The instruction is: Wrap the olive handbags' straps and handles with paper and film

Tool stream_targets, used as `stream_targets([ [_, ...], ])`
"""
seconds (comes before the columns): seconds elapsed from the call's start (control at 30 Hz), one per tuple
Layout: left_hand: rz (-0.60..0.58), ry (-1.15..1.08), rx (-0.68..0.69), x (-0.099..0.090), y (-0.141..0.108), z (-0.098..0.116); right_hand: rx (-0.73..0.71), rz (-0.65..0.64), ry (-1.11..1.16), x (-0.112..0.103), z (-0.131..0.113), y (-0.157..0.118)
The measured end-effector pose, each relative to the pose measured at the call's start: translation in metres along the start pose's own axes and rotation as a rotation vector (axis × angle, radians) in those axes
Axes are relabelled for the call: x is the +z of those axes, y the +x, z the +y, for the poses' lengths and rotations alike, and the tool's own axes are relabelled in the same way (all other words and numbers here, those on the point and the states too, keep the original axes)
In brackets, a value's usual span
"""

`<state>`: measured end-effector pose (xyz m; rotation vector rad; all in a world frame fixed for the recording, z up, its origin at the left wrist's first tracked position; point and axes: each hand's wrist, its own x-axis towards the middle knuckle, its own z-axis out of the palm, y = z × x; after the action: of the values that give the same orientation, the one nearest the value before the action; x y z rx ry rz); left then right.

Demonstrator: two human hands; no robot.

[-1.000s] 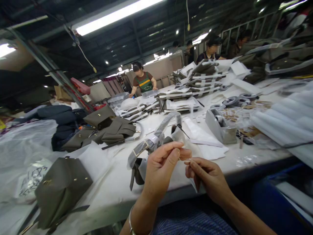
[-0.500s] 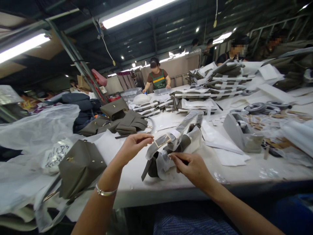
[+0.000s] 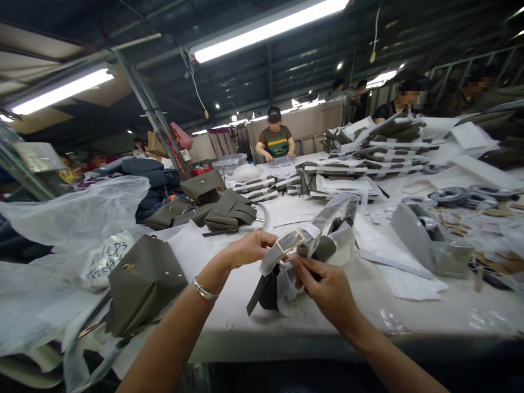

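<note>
Clear plastic (image 3: 102,199) lies crumpled at our far left, with a hand-lettered label (image 3: 110,256) showing at its edge. Just right of that sits an olive bag (image 3: 145,284), gold studs on its face, near the front of the white table (image 3: 229,327). Behind it we have more olive bags (image 3: 229,210), piled loosely. Our left hand (image 3: 248,248), a silver bangle (image 3: 207,292) on its wrist, reaches in with thumb and fingers drawn together at the strap's left edge; its tips are partly hidden, so we cannot tell whether they grip. Across the table a co-worker (image 3: 277,143) in a green apron bends over the work. Between our hands is the bundle (image 3: 325,248), lying on the table, its sheathed strap (image 3: 282,250) crossing over it with a gold buckle (image 3: 301,238). Our right hand (image 3: 329,289) pinches the pale wrap (image 3: 287,289) below the strap between thumb and forefinger. Farther right we see stacked pieces (image 3: 376,155), white paper (image 3: 405,278), a grey dispenser (image 3: 417,232) and tape rolls (image 3: 450,196).
</note>
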<state>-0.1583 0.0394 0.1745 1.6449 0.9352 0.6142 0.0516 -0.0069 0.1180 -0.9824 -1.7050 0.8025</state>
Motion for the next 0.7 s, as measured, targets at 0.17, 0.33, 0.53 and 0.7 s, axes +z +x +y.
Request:
stream_targets([
  [0.17, 0.273, -0.249, 0.046, 0.006, -0.022, 0.001, 0.083, -0.108, 0.004, -0.011, 0.01, -0.008],
  [0.33, 0.446, -0.695, 0.189, 0.02, -0.036, 0.005, 0.086, -0.186, 0.167, -0.016, 0.011, -0.016],
  [0.53, 0.447, -0.676, 0.311, 0.034, -0.038, 0.018, 0.292, -0.22, 0.526, -0.028, -0.013, -0.018],
  [0.7, 0.478, -0.524, 0.331, 0.042, -0.035, 0.025, 0.234, -0.202, 0.697, -0.023, -0.017, -0.014],
])
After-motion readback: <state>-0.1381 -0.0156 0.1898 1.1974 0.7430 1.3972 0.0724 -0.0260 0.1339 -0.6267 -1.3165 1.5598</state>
